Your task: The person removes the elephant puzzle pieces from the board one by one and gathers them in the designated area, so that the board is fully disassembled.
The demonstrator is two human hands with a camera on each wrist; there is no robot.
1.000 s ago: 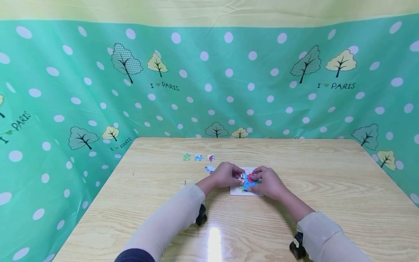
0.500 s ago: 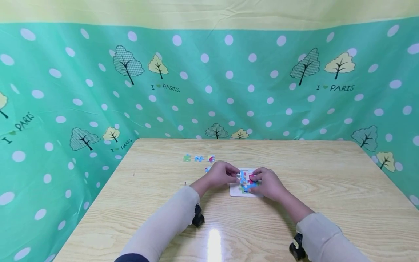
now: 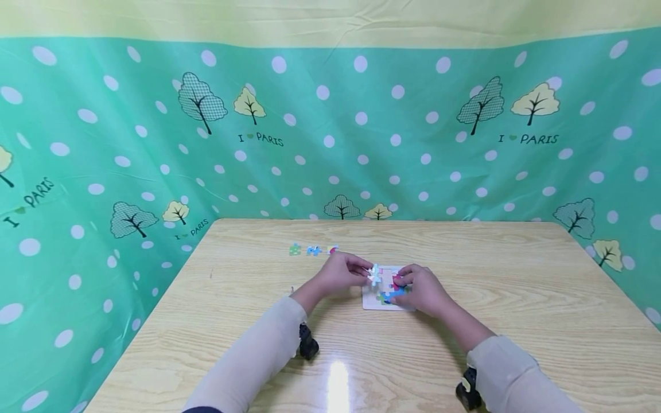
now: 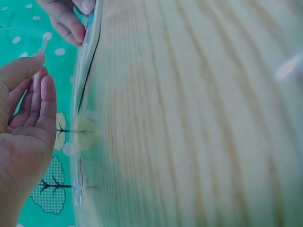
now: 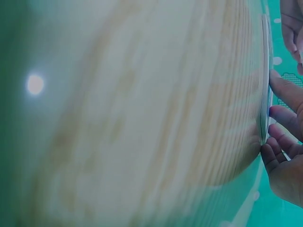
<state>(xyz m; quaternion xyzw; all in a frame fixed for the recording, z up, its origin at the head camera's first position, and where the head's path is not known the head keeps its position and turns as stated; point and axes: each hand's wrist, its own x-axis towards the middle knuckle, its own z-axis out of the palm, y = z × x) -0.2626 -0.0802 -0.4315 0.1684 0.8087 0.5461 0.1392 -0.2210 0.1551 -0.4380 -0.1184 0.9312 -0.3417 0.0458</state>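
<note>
My left hand [image 3: 341, 272] pinches a pale blue and white jigsaw puzzle piece [image 3: 374, 275] between thumb and fingertips, tilted above the left part of the white puzzle board [image 3: 369, 302]. In the left wrist view the same puzzle piece [image 4: 44, 44] appears edge-on at the thumb tip. My right hand [image 3: 422, 287] rests on the board's right side, its fingertips on the red puzzle piece [image 3: 396, 282] and the blue one [image 3: 397, 294]. The right wrist view shows the thumb [image 5: 284, 87] against the board's face and the lower fingers at its edge. A bare patch shows mid-board.
Beyond my left hand, loose puzzle pieces lie in a row: a green piece [image 3: 295, 249], a blue one [image 3: 313, 250] and a partly covered red and yellow one [image 3: 332, 250]. A polka-dot curtain [image 3: 361, 143] hangs behind the wooden table [image 3: 248, 269].
My left hand has drawn back to the left, lifting the puzzle piece up from the board and tilting it. It now covers a loose piece seen earlier. My right hand has stayed in place.
</note>
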